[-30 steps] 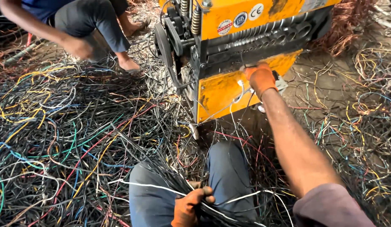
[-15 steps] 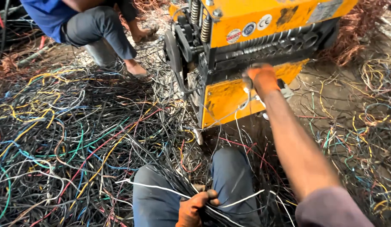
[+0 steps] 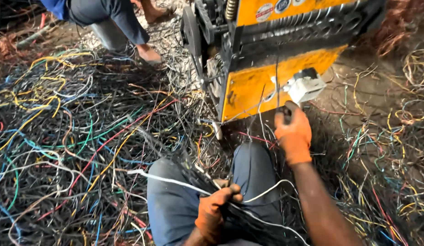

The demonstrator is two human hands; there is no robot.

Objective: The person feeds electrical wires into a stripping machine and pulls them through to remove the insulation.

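My left hand [image 3: 214, 210], in an orange glove, is closed around a bundle of black and white wires [image 3: 184, 175] lying across my lap. My right hand [image 3: 292, 130], also gloved in orange, pinches a thin dark wire [image 3: 276, 86] that runs up toward the slot of the yellow wire-stripping machine [image 3: 266, 86]. A white switch box [image 3: 306, 85] hangs on the machine's front, just above my right hand. My knees in blue trousers [image 3: 175, 200] are between the two hands.
A deep tangle of coloured cables [image 3: 75, 136] covers the ground on the left and more lie on the right [image 3: 385, 173]. Another person [image 3: 109, 20] crouches at the top left, one bare foot [image 3: 149, 54] near the machine's black wheel [image 3: 192, 29].
My right hand has come down from the machine's slot to below the switch box, holding a thin wire. The view has moved closer to the machine. My left hand stays on the bundle.
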